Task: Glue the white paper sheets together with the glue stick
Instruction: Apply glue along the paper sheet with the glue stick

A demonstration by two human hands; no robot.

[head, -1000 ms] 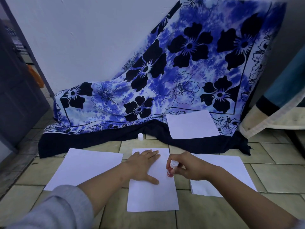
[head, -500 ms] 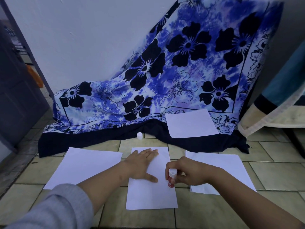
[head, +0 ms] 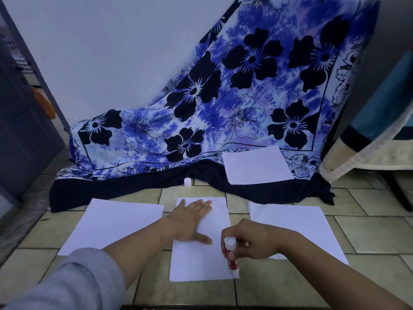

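Blue floral cloth (head: 223,97) is draped against the wall at 12 o'clock. Four white sheets are laid out on and near the tiled floor (head: 290,287): the far sheet (head: 257,165) on the cloth's dark hem at 1 o'clock, the left sheet (head: 116,222) at 9 o'clock, the right sheet (head: 297,222) at 3 o'clock, and the centre sheet (head: 201,262) between them. The centre sheet is pressed flat by the left hand (head: 190,220) — fingers straight, thumb spread. The glue stick (head: 232,264), red end down at the sheet's 4 o'clock edge, is gripped by the curled fingers of the right hand (head: 254,242). A white cap (head: 187,182) stands at 12 o'clock.
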